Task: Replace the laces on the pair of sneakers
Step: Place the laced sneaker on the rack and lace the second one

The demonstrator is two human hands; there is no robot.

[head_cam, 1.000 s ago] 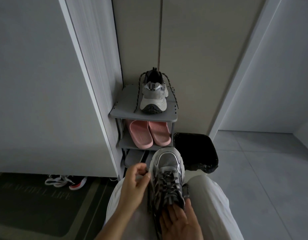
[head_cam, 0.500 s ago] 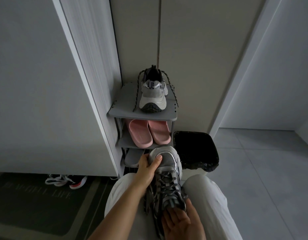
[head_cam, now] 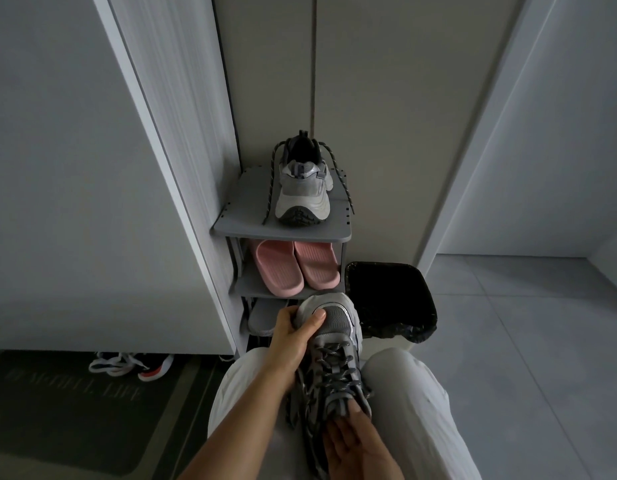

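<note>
From my end, the gray sneaker (head_cam: 336, 327) lies on the person's lap between the two knees, toe pointing far, toward the shoe rack (head_cam: 237, 220). The left hand (head_cam: 293, 332) grips its toe, thumb on top and fingers curled around the left side. The right hand (head_cam: 355, 441) is at the near end with its fingertips on the tongue; I cannot tell whether it grips or just rests there. Dark speckled laces (head_cam: 331, 362) cross the sneaker's front. The second sneaker (head_cam: 302, 188) stands on the rack's top shelf, heel toward me, its loose lace (head_cam: 270, 181) trailing down both sides. Pink slippers (head_cam: 293, 268) sit one shelf below, and a black bin (head_cam: 390, 299) stands just right of the rack
</note>
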